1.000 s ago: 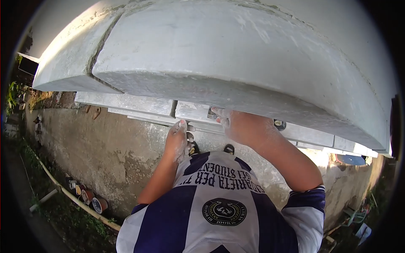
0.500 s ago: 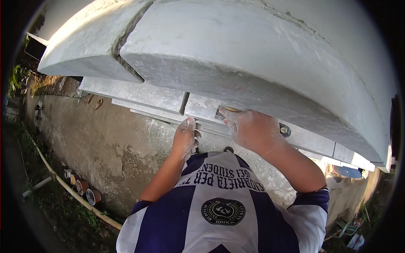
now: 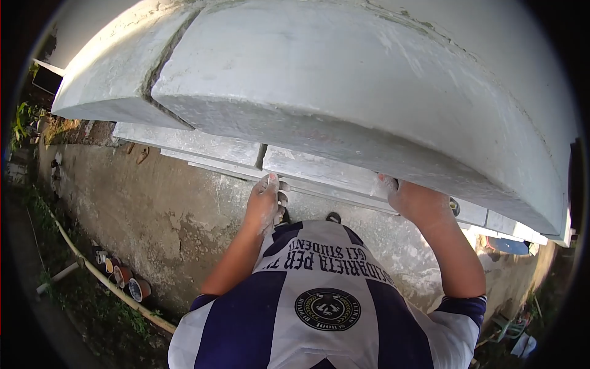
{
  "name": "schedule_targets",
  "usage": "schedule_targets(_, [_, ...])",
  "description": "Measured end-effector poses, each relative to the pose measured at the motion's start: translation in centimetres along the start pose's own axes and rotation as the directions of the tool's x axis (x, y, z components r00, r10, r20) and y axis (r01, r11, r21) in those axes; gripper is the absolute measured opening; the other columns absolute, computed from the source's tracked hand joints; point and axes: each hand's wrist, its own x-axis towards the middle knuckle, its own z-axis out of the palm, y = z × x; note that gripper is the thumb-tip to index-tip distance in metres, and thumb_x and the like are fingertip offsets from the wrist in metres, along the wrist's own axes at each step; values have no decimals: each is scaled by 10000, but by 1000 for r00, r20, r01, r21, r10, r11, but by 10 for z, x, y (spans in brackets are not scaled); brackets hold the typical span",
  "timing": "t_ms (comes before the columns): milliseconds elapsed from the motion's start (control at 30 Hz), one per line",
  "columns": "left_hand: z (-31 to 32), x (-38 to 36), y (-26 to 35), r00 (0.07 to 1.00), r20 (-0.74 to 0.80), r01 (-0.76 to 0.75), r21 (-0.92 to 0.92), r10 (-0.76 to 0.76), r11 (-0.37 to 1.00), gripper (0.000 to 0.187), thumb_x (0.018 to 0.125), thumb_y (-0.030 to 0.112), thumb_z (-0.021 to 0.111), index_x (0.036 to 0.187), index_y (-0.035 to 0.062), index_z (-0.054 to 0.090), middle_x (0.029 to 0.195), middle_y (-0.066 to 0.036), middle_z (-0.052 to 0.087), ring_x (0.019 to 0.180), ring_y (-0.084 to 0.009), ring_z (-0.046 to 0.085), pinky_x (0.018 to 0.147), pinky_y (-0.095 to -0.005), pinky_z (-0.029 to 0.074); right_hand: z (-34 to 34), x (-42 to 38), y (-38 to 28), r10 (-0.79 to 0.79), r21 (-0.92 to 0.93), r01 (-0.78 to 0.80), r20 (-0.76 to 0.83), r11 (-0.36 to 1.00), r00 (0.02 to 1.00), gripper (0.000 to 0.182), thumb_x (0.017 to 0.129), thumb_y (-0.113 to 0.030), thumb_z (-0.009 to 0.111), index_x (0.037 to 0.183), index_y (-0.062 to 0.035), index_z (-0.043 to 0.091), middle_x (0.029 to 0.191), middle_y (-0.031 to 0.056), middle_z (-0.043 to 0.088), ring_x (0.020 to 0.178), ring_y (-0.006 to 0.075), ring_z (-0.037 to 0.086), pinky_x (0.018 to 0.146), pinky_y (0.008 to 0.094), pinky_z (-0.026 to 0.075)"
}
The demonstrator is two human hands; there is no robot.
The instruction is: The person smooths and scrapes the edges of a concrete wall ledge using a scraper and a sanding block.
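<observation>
My left hand (image 3: 263, 203), dusted with white powder, is closed just in front of the lower ledge (image 3: 319, 169), below its dark vertical joint. Its fingers are curled under the thumb, and I cannot make out anything in them. Farther right, my right hand (image 3: 421, 203) is closed at the same ledge, partly beneath the overhanging grey slab (image 3: 307, 67). Whatever it grips is mostly hidden; only a dark bit shows by the thumb. Just beyond the right wrist, a small dark object with a yellowish middle (image 3: 455, 206) rests on the ledge.
A dark gap (image 3: 161, 64) splits the curved slab overhead. Behind my body lies a worn concrete floor (image 3: 153, 215). Several buckets (image 3: 139, 288) stand at lower left beside a bamboo pole (image 3: 104, 280). Sandals (image 3: 143, 154) lie near the far wall.
My right hand has slid right along the ledge, and the dark, yellow-edged tool seen at its fingers is now mostly hidden. My left hand has shifted slightly left with the view.
</observation>
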Motion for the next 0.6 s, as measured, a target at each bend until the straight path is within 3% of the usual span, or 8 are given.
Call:
schedule_targets(33, [1,-2,3,1000,0,15,5,-15,1000,439,1079,469,503,1094,37,579,920,-52,642,613,-87,534,434,-229,417,0,-8,7,-16,-50,13,-73,999,997,307,967,-353,651,1171,-147,751,1118,153,721,1017,356,675,912,478,517])
schedule_targets(133, [3,-6,8,999,-2,40,11,-40,999,436,1080,465,501,1119,38,583,920,-53,643,612,-86,533,433,-223,415,-10,-14,4,71,-115,-75,-34,991,997,321,974,-381,639,1172,-156,755,1126,139,719,1043,347,669,925,490,511])
schedule_targets(233, [4,-3,2,1000,-14,26,-4,-26,1000,437,1084,461,495,1147,39,589,918,-51,639,612,-86,532,432,-222,415,-14,5,-28,46,13,-46,25,999,999,337,989,-394,614,1187,-158,749,1146,140,718,1050,346,675,914,484,522])
schedule_targets(300, [5,-3,4,1000,-25,15,9,-14,1000,442,1085,461,491,1161,37,593,919,-49,636,612,-85,531,432,-221,415,-23,31,-61,15,146,-42,179,988,984,345,1007,-386,585,1198,-147,743,1136,148,722,1025,350,693,900,482,538])
schedule_targets(367, [2,-4,4,1000,-13,15,12,-15,1000,454,1073,476,511,1122,33,599,924,-51,636,642,-95,546,420,-222,418,-6,58,-83,-78,149,45,226,988,971,351,1017,-365,569,1186,-106,735,1103,168,726,985,357,707,888,486,550])
schedule_targets(467, [-1,-2,2,1000,7,-7,31,7,1000,456,1072,482,510,1148,40,594,937,-46,630,676,-106,560,434,-229,421,40,68,-88,-165,76,172,-91,982,982,311,1008,-284,563,1142,-64,737,1053,189,733,943,367,710,886,489,550])
schedule_targets(600, [3,-2,-2,1000,2,-24,5,24,1000,472,1076,501,485,1207,58,580,951,-47,620,693,-115,564,472,-241,429,10,47,-50,-51,182,17,185,983,981,279,959,-225,577,1102,-50,742,1037,196,736,947,375,702,894,504,541])
